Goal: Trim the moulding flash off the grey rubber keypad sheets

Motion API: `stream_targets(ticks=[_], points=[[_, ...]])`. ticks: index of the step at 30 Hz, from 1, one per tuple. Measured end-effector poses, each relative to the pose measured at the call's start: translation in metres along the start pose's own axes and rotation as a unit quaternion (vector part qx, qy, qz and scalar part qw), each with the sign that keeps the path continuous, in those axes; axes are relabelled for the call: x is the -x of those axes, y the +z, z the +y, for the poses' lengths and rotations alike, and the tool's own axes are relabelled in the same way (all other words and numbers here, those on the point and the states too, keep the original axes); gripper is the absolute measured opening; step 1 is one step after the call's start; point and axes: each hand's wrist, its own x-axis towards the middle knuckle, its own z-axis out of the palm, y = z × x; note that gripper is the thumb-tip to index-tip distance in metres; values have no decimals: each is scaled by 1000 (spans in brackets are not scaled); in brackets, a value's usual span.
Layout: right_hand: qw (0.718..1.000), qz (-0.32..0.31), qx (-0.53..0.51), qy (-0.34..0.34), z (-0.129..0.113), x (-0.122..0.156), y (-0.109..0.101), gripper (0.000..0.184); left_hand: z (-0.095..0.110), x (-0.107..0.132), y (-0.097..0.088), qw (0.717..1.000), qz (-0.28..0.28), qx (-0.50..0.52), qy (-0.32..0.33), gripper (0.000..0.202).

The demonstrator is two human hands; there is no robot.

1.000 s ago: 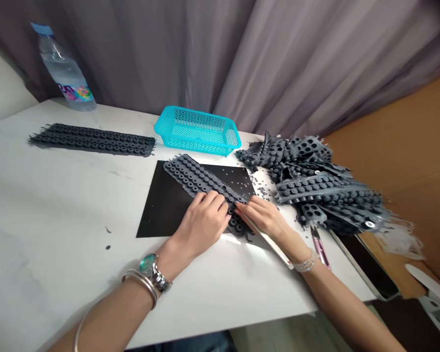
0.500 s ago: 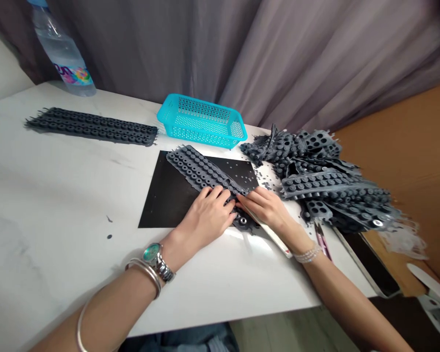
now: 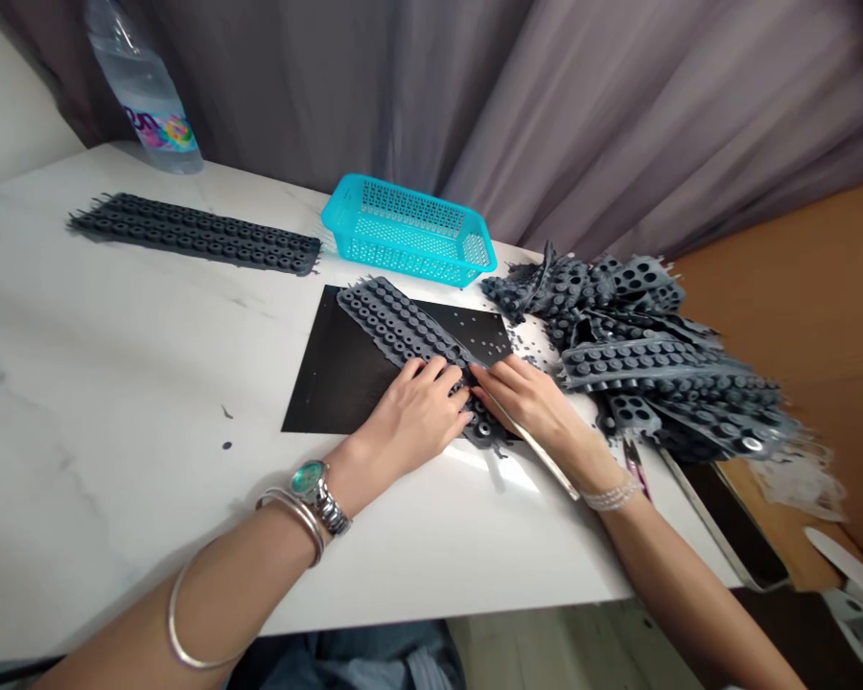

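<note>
1 rubber keypad strip (image 3: 395, 321), under L hand (image 3: 417, 414), R hand (image 3: 524, 402) touching edge

left hand (image 3: 415, 417): palm down, fingers curled | right hand (image 3: 524, 401): palm down, fingers extended | hands nearly touching

A grey moulded rubber strip (image 3: 395, 324), covered in close rows of small ring-shaped buttons, is laid diagonally across a black sheet (image 3: 323, 383) on the tabletop (image 3: 115, 383).
</note>
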Motion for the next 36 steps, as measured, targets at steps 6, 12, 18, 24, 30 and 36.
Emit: stream_targets(ticks=[6, 12, 18, 24, 30, 36], points=[[999, -14, 30, -37, 2, 5, 5, 26, 0, 1, 4, 1000, 23, -11, 0, 33], [998, 19, -50, 29, 1, 7, 12, 30, 2, -2, 5, 1000, 23, -19, -5, 31], [955, 152, -127, 222, 12, 16, 12, 29, 1, -2, 5, 999, 24, -23, -1, 31], [987, 43, -112, 110, 3, 16, -3, 35, -1, -2, 5, 999, 34, 6, 0, 30], [963, 112, -205, 134, -16, 9, -8, 23, -8, -6, -1, 988, 126, 79, -48, 26], [836, 86, -455, 295, -28, -2, -15, 21, -9, -6, 0, 992, 108, 68, 6, 18]])
